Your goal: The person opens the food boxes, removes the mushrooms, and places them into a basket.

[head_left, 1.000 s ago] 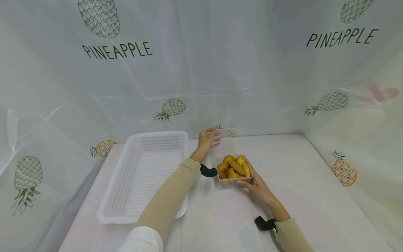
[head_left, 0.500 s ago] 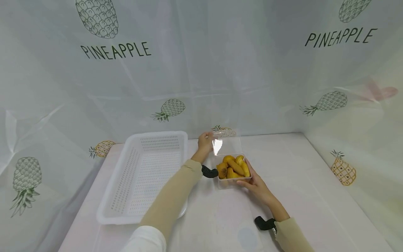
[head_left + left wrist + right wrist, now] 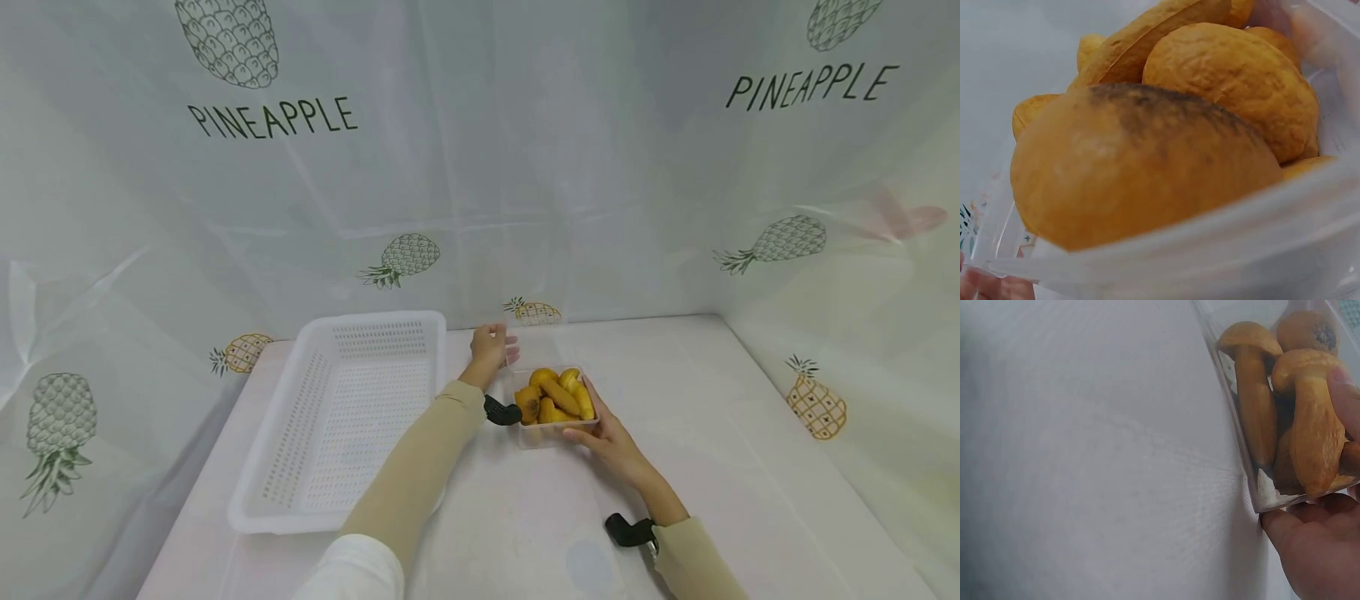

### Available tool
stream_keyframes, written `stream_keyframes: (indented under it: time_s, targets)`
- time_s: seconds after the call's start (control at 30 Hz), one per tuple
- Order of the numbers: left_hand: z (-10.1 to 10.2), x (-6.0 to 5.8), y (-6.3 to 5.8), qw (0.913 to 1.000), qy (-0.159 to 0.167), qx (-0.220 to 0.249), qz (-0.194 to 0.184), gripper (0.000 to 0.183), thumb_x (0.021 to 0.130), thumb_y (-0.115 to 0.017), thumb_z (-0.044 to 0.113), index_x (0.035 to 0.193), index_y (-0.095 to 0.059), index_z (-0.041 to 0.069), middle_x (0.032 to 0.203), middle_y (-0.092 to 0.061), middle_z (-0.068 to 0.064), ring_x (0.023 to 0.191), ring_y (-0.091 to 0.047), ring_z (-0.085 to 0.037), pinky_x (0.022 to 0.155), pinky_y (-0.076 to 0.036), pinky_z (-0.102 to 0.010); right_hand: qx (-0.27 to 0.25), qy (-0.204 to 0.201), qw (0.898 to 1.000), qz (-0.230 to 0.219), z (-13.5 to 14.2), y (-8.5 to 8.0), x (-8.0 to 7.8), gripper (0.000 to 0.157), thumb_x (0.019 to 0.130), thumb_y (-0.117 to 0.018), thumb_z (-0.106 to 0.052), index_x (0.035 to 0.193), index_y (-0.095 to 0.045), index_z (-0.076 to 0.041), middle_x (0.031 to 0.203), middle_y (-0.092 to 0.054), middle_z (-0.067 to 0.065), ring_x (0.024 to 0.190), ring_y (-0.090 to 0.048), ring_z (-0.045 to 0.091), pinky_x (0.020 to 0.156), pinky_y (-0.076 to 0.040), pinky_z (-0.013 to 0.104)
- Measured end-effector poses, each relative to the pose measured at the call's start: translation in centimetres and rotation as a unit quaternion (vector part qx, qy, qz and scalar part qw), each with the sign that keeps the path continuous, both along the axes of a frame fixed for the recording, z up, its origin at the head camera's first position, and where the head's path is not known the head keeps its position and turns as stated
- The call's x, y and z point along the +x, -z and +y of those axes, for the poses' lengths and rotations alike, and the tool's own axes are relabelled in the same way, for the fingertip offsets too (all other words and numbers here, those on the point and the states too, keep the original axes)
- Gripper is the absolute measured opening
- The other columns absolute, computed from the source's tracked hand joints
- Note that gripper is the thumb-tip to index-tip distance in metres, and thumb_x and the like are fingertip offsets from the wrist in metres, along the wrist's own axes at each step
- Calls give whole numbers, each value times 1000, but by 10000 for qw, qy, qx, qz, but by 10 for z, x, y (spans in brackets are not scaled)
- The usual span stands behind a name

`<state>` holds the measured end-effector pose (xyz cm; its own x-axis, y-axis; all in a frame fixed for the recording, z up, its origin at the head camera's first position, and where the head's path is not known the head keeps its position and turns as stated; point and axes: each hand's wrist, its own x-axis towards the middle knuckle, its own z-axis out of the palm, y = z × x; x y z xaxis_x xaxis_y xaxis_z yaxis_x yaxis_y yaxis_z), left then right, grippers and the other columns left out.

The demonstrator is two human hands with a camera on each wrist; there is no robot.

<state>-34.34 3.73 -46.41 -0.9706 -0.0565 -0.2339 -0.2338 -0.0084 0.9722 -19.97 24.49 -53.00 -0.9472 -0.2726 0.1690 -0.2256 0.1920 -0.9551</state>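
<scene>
A clear plastic box (image 3: 543,437) stands on the table, filled with several yellow-brown mushrooms (image 3: 561,398). Close up, one rounded piece (image 3: 1141,169) has a dark patch, and the right wrist view has mushrooms (image 3: 1316,428) with caps and thick stems. The box's transparent lid (image 3: 542,343) leans open at the far side, hard to make out. My left hand (image 3: 489,345) holds the lid by its left edge, some fingers visible through the plastic. My right hand (image 3: 611,437) grips the box at its right side, thumb at the front rim.
To the left stands a white perforated plastic basket (image 3: 352,433), partly covered by my left sleeve (image 3: 420,467). A white pineapple-printed sheet (image 3: 600,208) rises behind the table and along both sides. Table surface (image 3: 712,400) stretches to the right of the box.
My left hand has sunk slightly, and the lid's upper edge has tipped lower and back with it. My right hand and the box have stayed in place.
</scene>
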Motion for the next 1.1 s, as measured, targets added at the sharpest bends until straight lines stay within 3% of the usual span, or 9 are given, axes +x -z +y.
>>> stream_keyframes:
  time_s: [0.17,0.33,0.4,0.5,0.63,0.8,1.1]
  targets:
    - [-2,-9,6,9980,87,-205,-599,39,108,-45,24,140,-51,2,110,-71,-17,84,-72,-24,58,-57,-23,5,44,9999,-124,-1,-3,1,95,96,-68,-11,162,0,-19,165,-2,16,136,-35,36,92,-49,19]
    - [-4,-7,4,9939,251,-455,-971,43,108,-45,24,144,-48,1,108,-72,-17,74,-72,-21,40,-39,-16,-7,75,9999,-122,-1,-2,1,96,95,-69,-10,162,-1,-18,165,-3,17,136,-34,38,92,-48,19]
    - [-5,-7,4,9919,359,-575,-1078,44,108,-45,24,146,-46,1,108,-72,-18,65,-68,-17,38,-35,-16,-19,67,9999,-121,-1,-1,0,95,95,-69,-10,162,-1,-18,165,-3,18,139,-31,40,93,-47,18]
    - [-5,-9,7,9880,492,-802,-1226,45,108,-44,22,147,-44,1,103,-72,-19,48,-52,-11,37,-30,-18,-65,41,9999,-153,-1,0,0,96,95,-69,-10,162,-1,-18,165,-3,17,140,-30,39,95,-47,18]
    - [-4,-16,15,9814,655,-1067,-1452,46,108,-42,22,149,-40,0,98,-73,-17,39,-37,-10,36,-30,-19,-107,28,9999,-127,-1,-1,1,96,95,-70,-10,162,-1,-19,165,-5,15,138,-35,37,93,-49,21]
    - [-3,-19,20,9779,708,-1143,-1600,45,108,-42,21,148,-40,-2,99,-74,-16,41,-38,-11,37,-33,-20,-102,6,9999,-60,-1,-1,1,95,95,-69,-10,162,-1,-18,165,-4,16,141,-29,38,95,-47,19]
    - [-3,-15,15,9797,623,-1127,-1535,47,109,-41,24,150,-38,0,104,-74,-16,44,-42,-11,39,-35,-19,-90,32,9999,-69,-1,1,0,96,95,-69,-10,162,-1,-18,165,-3,17,142,-25,40,97,-45,17]
